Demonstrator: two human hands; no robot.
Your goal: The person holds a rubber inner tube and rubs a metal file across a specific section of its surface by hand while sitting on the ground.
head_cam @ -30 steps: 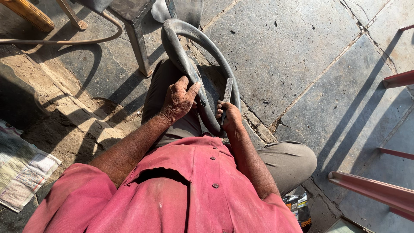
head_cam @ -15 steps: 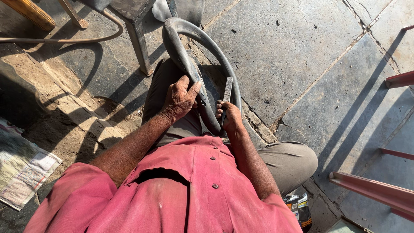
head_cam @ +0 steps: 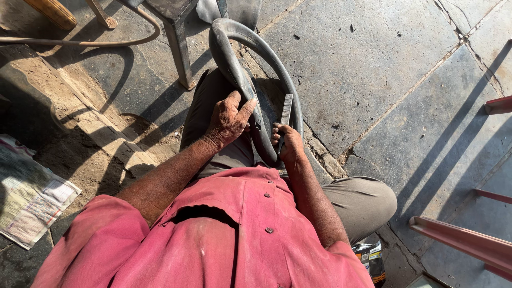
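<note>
My left hand (head_cam: 228, 120) is pressed down on the grey rubber inner tube (head_cam: 250, 80), fingers curled over its near limb and pinning it against my left thigh, so that hand is closed on the rubber. My right hand (head_cam: 288, 145) is closed around the lower end of a flat metal file (head_cam: 285, 114), whose blade stands up just beside the tube's right limb, close to it though I cannot tell if it touches. The tube loops away from my lap out over the stone floor (head_cam: 373, 69), its far end near the leg of a metal stool (head_cam: 178, 50). A folded newspaper (head_cam: 29, 194) lies well off to my left. I judge the risk is in the tube sliding under my palm: the rubber is soft and my thigh gives, so a hard stroke could drag it and send the file edge toward my left fingertips. Pressing too steeply could also gouge the thin rubber instead of only scuffing it.
</note>
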